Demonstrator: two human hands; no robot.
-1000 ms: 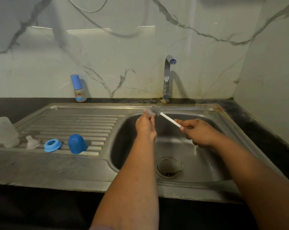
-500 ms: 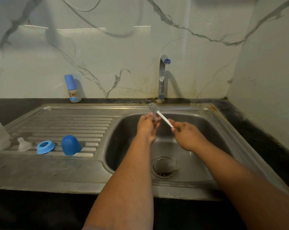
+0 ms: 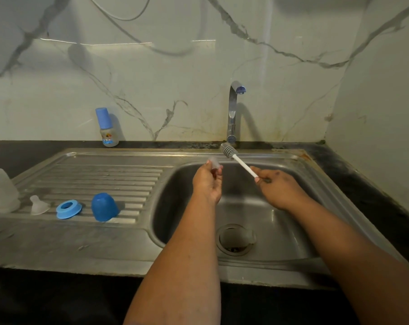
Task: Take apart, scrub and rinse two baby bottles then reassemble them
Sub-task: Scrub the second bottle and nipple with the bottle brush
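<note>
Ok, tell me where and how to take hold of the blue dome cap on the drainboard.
Grip the blue dome cap by its rounded sides, coming down from above. It stands mouth down on the ridged drainboard, so the rim offers no edge to catch, while the closed top faces up. The blue ring sits close on its left, so put fingers front and back rather than left and right.

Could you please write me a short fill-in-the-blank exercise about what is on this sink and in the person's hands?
1. The right hand grips the white handle of a ____.
2. The left hand pinches a small clear ____.
3. The blue cap stands upside down on the ____.
4. The assembled baby bottle stands against the ____.

Missing words: brush; nipple; drainboard; wall
</note>
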